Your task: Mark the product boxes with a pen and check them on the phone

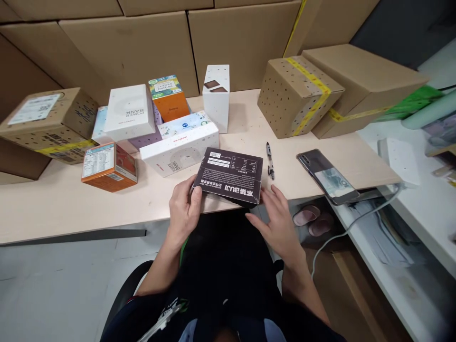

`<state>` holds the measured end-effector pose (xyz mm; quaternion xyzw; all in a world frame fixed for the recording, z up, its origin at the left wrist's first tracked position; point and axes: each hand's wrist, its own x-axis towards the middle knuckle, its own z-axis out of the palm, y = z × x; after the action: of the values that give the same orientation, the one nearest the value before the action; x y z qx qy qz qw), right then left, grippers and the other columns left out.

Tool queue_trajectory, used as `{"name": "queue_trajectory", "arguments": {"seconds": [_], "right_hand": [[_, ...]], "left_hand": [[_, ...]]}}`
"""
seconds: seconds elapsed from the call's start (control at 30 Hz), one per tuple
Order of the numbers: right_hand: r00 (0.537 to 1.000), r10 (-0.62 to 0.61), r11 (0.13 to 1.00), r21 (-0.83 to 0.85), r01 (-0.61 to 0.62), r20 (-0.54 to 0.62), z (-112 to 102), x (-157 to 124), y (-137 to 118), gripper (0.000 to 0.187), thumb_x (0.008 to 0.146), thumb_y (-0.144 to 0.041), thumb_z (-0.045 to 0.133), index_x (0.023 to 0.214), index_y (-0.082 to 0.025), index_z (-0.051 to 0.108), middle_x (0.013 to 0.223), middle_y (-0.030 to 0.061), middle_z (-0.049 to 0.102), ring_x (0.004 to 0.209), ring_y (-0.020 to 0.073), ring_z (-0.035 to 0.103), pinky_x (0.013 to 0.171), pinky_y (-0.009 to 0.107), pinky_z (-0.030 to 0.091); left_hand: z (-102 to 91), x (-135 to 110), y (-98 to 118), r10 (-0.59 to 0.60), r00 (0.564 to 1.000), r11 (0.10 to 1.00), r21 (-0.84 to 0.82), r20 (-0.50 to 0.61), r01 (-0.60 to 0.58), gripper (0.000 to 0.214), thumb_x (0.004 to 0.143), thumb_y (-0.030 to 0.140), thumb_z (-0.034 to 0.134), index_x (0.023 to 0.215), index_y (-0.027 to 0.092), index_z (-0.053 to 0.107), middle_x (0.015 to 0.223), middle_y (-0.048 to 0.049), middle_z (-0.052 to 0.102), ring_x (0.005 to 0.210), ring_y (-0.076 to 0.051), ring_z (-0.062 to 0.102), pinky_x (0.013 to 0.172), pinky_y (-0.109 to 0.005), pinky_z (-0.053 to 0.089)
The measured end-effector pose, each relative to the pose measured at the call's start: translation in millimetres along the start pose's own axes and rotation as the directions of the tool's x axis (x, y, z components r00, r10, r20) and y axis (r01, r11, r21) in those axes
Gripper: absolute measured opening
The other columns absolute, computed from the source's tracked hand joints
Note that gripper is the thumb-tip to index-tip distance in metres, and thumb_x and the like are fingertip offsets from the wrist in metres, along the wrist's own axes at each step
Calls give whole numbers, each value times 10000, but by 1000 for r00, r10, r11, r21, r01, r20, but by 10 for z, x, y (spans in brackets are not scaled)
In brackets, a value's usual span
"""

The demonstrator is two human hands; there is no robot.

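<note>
A dark brown printed box [230,175] with white lettering is tilted at the table's front edge. My left hand [185,206] grips its left end, thumb on top and fingers partly hidden beneath. By its right end is my right hand [274,216], fingers apart and thumb stretched out; the fingertips are close to the box's side. A pen [270,160] lies just right of the box. Behind the box, to the left, stands a white power bank box [181,149].
Left are an orange box [109,167], another white power bank box [127,111] and a taped carton [53,123]. Behind stand an orange-blue box [169,97] and a tall white box [216,97]. Right are cartons [299,97], a phone [327,175] and a cable [351,225].
</note>
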<state>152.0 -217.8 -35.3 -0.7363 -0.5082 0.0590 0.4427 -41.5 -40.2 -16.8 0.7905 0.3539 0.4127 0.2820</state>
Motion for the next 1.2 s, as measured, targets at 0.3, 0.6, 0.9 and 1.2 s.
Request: {"name": "queue_trajectory", "arguments": {"seconds": [0.3,0.6,0.9,1.2], "right_hand": [[951,-207,978,-45,202,-229,157,99,-68,401,998,-392,625,1385,-288,636,1255,107,744,1272,348,647,1069,633,552],[926,-139,986,41,164,-350,71,357,-204,393,1022,-479,542,1325,-261,664,1174,120,686,1087,286,699,902,478,628],[964,-87,996,3,90,-251,343,627,32,369,1005,-393,579,1350,-261,584,1231,125,670,1165,282,674,953,516,619],[980,-81,996,24,87,-183,313,594,56,426,1020,-350,534,1434,-252,552,1289,155,685,1224,316,671,993,563,605]], "left_hand": [[-100,-30,18,103,982,979,-158,-159,-128,410,1075,545,457,1302,335,726,964,-34,633,922,-209,595,839,-370,519],[-34,-3,49,49,979,963,-251,-197,-99,470,1082,590,370,1298,362,720,936,-44,546,901,-217,552,832,-410,522],[104,156,16,48,999,961,-274,15,-42,548,1051,583,502,1535,328,478,1460,-103,559,1383,-304,519,1188,-525,446],[218,161,-47,-41,996,930,-362,78,66,720,994,458,682,1602,341,314,1476,-126,566,1311,-264,621,1141,-466,536]]}}
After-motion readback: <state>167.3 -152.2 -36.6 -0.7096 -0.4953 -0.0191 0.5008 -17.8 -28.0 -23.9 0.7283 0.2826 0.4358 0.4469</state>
